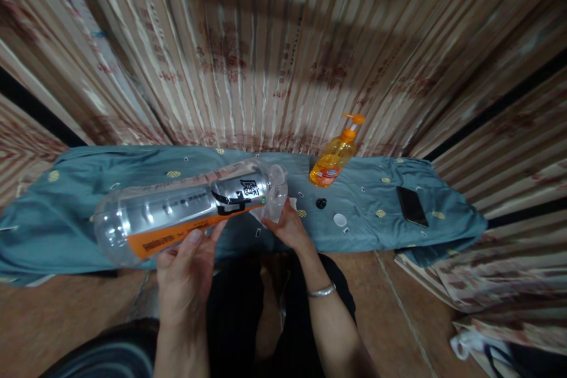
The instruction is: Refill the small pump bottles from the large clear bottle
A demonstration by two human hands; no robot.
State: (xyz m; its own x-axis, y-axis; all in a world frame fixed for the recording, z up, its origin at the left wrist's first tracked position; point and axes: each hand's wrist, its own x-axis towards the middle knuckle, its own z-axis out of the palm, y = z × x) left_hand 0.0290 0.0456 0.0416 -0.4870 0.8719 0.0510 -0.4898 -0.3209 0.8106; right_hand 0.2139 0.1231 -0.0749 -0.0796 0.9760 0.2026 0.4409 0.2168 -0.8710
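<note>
A large clear plastic bottle [177, 212] with a silver and orange label lies tilted across the view, its neck end to the right. My left hand [188, 251] is closed round its underside, thumb against the orange band. At the neck end, my right hand [290, 227] is closed on a thin white tissue [257, 214], pressed close to the clear plastic there. Part of the tissue and the fingertips are hidden behind the bottle. Right of that hand, a small black object [321, 204] and a white round cap [340, 220] rest on the teal cloth [367, 236].
An orange pump bottle [330, 162] with amber liquid stands near the back edge. A black phone [411, 207] lies on the cloth to the right. Striped curtains [266, 71] hang behind and at the sides. A dark round-rimmed object [110, 354] is at lower left.
</note>
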